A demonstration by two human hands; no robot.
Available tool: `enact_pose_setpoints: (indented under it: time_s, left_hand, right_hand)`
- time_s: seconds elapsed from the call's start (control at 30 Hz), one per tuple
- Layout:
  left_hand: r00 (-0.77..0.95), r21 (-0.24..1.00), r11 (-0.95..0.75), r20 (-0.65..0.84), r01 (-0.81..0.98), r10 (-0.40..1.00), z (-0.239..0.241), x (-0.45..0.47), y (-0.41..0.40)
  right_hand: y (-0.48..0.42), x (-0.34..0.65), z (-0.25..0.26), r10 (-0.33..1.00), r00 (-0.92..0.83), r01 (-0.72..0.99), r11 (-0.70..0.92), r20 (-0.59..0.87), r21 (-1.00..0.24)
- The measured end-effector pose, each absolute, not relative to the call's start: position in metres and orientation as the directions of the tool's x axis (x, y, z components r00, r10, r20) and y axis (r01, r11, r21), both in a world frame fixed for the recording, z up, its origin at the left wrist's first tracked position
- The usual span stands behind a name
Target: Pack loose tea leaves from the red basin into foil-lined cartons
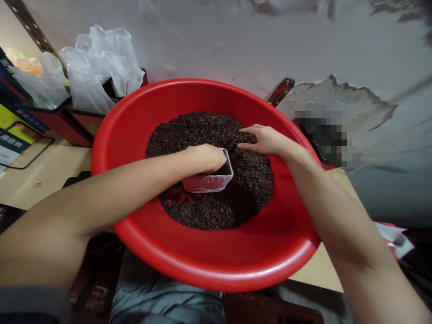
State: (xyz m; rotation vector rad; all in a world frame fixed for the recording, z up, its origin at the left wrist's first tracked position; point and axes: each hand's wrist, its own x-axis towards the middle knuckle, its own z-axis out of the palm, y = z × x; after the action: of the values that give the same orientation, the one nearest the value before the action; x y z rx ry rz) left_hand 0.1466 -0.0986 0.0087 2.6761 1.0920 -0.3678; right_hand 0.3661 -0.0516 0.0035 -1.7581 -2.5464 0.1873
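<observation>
A wide red plastic basin [216,267] holds a heap of dark brown, dry loose bits that look like tea leaves [209,213]. In the middle of the heap sits a small reddish rectangular box [206,183] lined with a clear plastic bag, its mouth facing up. My left hand [209,157] reaches down into this box from the left, its knuckles bent and its fingertips hidden inside. My right hand [259,139] is over the right side of the heap, apart from the box. Its fingers are spread and nothing is in them.
Dark-rimmed boxes [76,121] with clear plastic bags [101,63] puffing out stand at the back left. The basin rests on a pale wooden table [30,180]. Behind it rises a grey wall [209,40] with peeling paint. A blurred-out dark object [320,139] stands at the right.
</observation>
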Motion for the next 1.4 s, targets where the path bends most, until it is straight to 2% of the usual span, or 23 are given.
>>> enact_pose_setpoints:
  time_s: [0.1, 0.23, 0.33, 0.43, 0.57, 0.7, 0.9, 1.03, 1.13, 1.27, 1.4]
  left_hand:
    - [0.656, -0.007, -0.710, -0.376, 0.704, 0.654, 0.033, 0.134, -0.099]
    - [0.767, 0.104, -0.804, -0.392, 0.585, 0.507, 0.021, 0.130, -0.094]
    - [0.770, 0.078, -0.831, -0.433, 0.551, 0.469, -0.001, 0.133, -0.093]
    - [0.752, 0.062, -0.833, -0.470, 0.549, 0.461, -0.006, 0.134, -0.094]
    - [0.768, 0.120, -0.838, -0.486, 0.532, 0.418, 0.000, 0.130, -0.094]
    - [0.766, 0.131, -0.815, -0.451, 0.565, 0.458, -0.002, 0.130, -0.095]
    - [0.771, 0.166, -0.802, -0.439, 0.574, 0.461, -0.007, 0.131, -0.095]
    - [0.777, 0.129, -0.828, -0.449, 0.546, 0.442, -0.008, 0.130, -0.094]
    - [0.786, 0.119, -0.838, -0.437, 0.533, 0.438, -0.012, 0.131, -0.092]
    - [0.794, 0.142, -0.832, -0.419, 0.536, 0.440, -0.015, 0.129, -0.089]
    - [0.771, 0.241, -0.758, -0.414, 0.606, 0.484, -0.010, 0.125, -0.087]
  right_hand:
    - [-0.039, 0.388, -0.011, 0.961, -0.252, 0.966, 0.256, -0.111, 0.029]
    - [-0.034, 0.401, -0.019, 0.943, -0.100, 0.988, 0.130, -0.317, 0.078]
    - [-0.040, 0.400, -0.024, 0.855, 0.038, 0.995, 0.016, -0.516, 0.100]
    - [-0.047, 0.393, -0.036, 0.778, 0.076, 0.996, -0.029, -0.624, 0.086]
    - [-0.054, 0.371, -0.057, 0.784, 0.148, 0.977, -0.023, -0.603, 0.210]
    - [-0.059, 0.350, -0.073, 0.818, 0.234, 0.951, -0.079, -0.526, 0.300]
    - [-0.066, 0.336, -0.078, 0.843, 0.262, 0.948, -0.134, -0.469, 0.289]
    - [-0.081, 0.328, -0.076, 0.883, 0.266, 0.953, -0.180, -0.387, 0.245]
    - [-0.090, 0.329, -0.074, 0.916, 0.182, 0.970, -0.109, -0.356, 0.216]
    - [-0.089, 0.337, -0.075, 0.900, 0.040, 0.975, 0.059, -0.433, 0.213]
    - [-0.089, 0.334, -0.074, 0.901, 0.072, 0.972, 0.033, -0.429, 0.233]
